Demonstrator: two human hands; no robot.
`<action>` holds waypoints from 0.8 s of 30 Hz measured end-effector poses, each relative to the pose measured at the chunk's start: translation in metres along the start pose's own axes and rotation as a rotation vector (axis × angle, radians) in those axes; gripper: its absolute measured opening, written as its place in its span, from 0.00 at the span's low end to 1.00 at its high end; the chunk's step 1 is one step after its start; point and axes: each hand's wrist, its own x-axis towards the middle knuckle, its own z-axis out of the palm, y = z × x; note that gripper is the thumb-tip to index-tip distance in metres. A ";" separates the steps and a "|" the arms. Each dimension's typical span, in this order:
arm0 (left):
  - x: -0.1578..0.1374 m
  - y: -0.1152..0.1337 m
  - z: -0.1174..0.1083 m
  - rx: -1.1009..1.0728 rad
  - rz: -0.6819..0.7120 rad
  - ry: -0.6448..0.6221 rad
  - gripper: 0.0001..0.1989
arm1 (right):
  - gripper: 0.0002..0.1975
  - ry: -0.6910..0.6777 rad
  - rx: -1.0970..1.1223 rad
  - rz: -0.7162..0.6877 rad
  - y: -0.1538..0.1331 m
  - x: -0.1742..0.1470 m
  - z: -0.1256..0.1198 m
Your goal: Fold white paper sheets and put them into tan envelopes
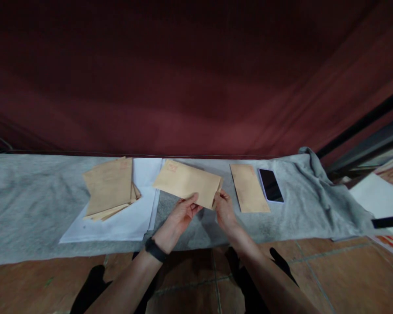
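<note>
A brown paper envelope (186, 181) with faint red print in its upper left corner is held slightly tilted above the grey cloth. My left hand (184, 213) grips its lower edge, thumb on top and fingers beneath. At the right end, my right hand (224, 208) pinches the envelope's flap end, which looks folded or partly opened. To the left, a stack of brown envelopes (109, 185) lies fanned out on white paper sheets (144, 209). Another single brown envelope (249, 188) rests flat on the cloth, just right of my right hand.
A phone with a dark screen (271, 185) lies beside the single envelope. Grey cloth (29, 205) covers the long narrow surface, bunched at its right end. Behind it hangs a dark red curtain (196, 96). Dark bars (363, 122) and papers stand at the far right.
</note>
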 end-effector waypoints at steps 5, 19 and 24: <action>0.008 0.007 -0.007 0.044 0.042 -0.004 0.18 | 0.11 -0.026 -0.107 0.006 -0.008 -0.003 0.000; 0.008 0.038 -0.017 0.474 0.140 0.034 0.26 | 0.20 -0.127 -0.344 0.154 -0.033 0.009 -0.029; 0.014 0.032 -0.029 0.572 0.199 0.100 0.31 | 0.13 -0.189 -0.483 0.215 -0.022 0.012 -0.036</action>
